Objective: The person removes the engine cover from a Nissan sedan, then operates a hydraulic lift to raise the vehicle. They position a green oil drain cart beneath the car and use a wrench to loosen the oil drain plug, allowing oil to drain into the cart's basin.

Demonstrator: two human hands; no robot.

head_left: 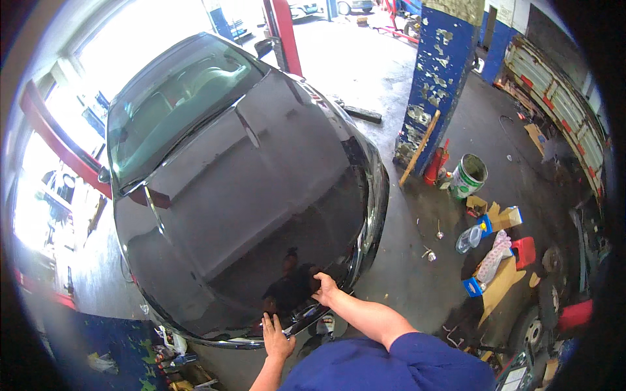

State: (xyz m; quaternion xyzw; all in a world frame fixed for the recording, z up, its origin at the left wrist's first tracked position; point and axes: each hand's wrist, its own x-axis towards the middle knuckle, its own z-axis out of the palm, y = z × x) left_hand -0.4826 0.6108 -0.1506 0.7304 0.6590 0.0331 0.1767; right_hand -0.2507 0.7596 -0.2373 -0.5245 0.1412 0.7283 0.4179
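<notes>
A black car hood (261,189) is down on the front of a dark car, its glossy surface reflecting my upper body. My left hand (277,337) lies at the hood's front edge, fingers stretched out and their tips on the black paint. Farther right along the same edge, my right hand (325,289) rests against the hood with fingers apart; some of its fingertips are hard to make out against the dark reflection. Neither hand holds anything that I can see. The windshield (189,98) is beyond the hood.
Red lift posts (282,39) flank the car. At right are a peeling blue pillar (433,85), a wooden stick (420,148), a bucket (469,176), open cardboard boxes (502,219), a plastic bottle (468,239) and a red container (523,252) on the floor. Tools and parts lie lower left.
</notes>
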